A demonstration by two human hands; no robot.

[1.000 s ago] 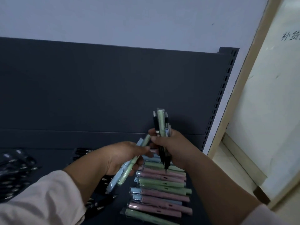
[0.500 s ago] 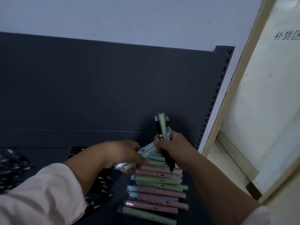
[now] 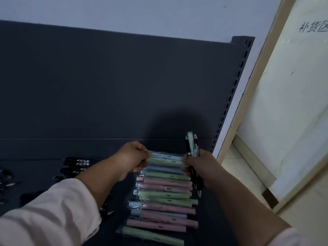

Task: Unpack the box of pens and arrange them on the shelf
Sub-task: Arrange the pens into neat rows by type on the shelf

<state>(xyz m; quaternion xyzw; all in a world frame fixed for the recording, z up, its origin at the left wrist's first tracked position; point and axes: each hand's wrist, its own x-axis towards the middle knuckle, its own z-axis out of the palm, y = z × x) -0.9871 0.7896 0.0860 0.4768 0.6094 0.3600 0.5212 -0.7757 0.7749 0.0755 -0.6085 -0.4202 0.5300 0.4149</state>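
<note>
A: What's changed in the last sec?

B: The blue-and-green pair point(image 3: 166, 159). A sec ago the left hand point(image 3: 132, 157) had it slanted over the left edge of the row of pastel pens point(image 3: 163, 197). Now it's level and parallel w/ the row, at the row's far end. It's either just above the last pen there or touching it (can't tell which).

A: Hands?

B: Left hand pinches the pair's left end, thumb & fingers curled on it. Right hand point(image 3: 198, 167) is wrapped round a bunch of spare pens point(image 3: 191, 150), green and black, standing upright at the row's far right corner. Its fingertips also steady the pair's right end.

A: Meaning for the task?

B: I'd say the pair is abt to go down as the next entry at the far end, so the row grows by two. The bunch looks no smaller than before, so there's more to lay out after this.

A: Anything else nearby?

B: Black pens point(image 3: 76, 163) lie on the shelf point(image 3: 44, 148) left of the row, well apart from it. No box in view.

A: Risk?

B: Just a guess, but the sleeves look slick. Letting go unevenly could skew the pair vs. the row.
</note>
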